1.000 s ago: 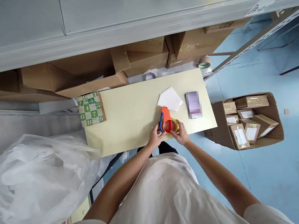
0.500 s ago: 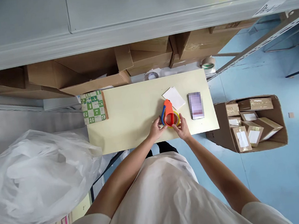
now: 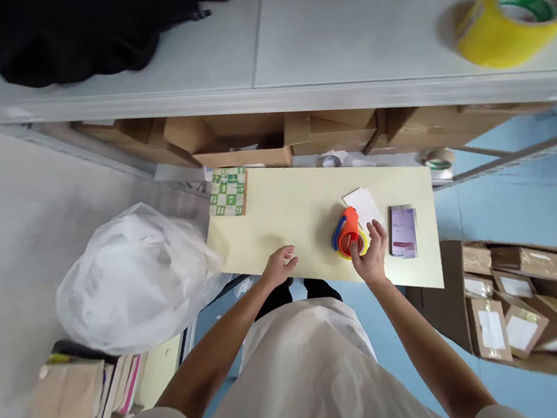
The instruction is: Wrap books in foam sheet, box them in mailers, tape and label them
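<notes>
Over the pale-yellow tabletop (image 3: pixel 294 217), your left hand (image 3: pixel 278 267) half-curled, empty; your half-spread right hand (image 3: pixel 372 260) overlapped the orange tape dispenser (image 3: pixel 349 218), grip unclear.

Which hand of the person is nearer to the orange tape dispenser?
Right. The right hand is at the right side of the tape dispenser; the left hand is apart, well to its left.

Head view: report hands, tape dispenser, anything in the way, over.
Left hand open, empty. Right hand at tape dispenser, grip unclear. White papers just beyond it; phone to the right.
</notes>
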The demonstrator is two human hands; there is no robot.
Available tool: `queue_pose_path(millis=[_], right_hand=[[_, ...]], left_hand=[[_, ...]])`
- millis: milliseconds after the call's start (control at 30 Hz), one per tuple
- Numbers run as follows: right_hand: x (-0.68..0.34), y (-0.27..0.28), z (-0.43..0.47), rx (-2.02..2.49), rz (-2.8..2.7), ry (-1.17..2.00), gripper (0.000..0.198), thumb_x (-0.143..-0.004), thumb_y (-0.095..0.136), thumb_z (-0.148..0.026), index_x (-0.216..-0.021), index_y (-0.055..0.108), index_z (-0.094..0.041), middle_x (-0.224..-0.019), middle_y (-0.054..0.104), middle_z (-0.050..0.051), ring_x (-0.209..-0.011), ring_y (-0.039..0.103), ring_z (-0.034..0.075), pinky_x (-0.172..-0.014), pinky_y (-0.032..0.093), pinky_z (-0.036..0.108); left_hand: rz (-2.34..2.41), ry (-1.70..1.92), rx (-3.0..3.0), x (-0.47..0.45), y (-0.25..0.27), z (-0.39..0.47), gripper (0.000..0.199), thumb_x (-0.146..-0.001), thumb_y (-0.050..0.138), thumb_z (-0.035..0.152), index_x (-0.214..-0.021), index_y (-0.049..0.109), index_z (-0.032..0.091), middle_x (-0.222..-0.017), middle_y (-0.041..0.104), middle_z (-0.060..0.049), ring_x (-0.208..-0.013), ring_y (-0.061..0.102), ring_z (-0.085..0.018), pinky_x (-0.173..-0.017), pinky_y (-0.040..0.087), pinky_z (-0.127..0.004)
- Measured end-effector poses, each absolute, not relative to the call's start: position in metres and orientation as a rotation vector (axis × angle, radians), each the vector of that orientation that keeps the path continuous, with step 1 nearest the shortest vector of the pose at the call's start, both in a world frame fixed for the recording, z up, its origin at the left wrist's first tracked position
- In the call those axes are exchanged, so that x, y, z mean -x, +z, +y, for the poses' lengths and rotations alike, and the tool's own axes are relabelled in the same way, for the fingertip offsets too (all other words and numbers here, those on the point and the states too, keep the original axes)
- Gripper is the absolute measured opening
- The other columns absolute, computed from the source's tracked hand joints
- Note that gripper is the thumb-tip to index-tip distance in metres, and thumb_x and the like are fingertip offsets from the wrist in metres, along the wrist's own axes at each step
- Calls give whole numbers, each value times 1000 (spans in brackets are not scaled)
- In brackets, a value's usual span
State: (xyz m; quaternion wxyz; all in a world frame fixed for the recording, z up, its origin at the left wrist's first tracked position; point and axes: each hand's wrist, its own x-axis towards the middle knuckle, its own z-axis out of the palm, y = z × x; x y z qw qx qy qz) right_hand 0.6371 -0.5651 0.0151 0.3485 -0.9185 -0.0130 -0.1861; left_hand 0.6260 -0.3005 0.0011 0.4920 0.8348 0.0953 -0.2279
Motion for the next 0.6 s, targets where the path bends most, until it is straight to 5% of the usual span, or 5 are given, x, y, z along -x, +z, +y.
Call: queue_pose_path(millis=[233, 433, 600], right_hand=[[-669, 16, -497, 2313, -517, -170, 47, -85, 47, -22, -131, 41, -17, -124, 51, 18, -121, 48, 30, -96, 45, 52], [-694, 30, -404, 2225, -864, 315, 33, -87, 42, -19, -117, 55, -18, -106, 64, 10, -82, 63, 19, -79, 53, 36], [-682, 63, -304, 2235, -1328, 579, 28, -88, 46, -17, -111, 63, -19, -108, 66, 9, -99, 61, 20, -90, 47, 35]], left_hand=[[457, -455, -2164, -562, 37, -228, 34, -82, 56, 31, -114, 61, 20, -111, 68, -10, -97, 66, -22, -79, 56, -36], [457, -167, -2422, -523, 76, -162, 34, -86, 52, 30, -118, 59, 21, -113, 66, -10, -106, 63, -25, -87, 53, -40], [583, 99, -2716, -495, 105, -85, 32, -84, 56, 28, -114, 60, 19, -114, 66, -12, -108, 60, -28, -93, 48, -44]])
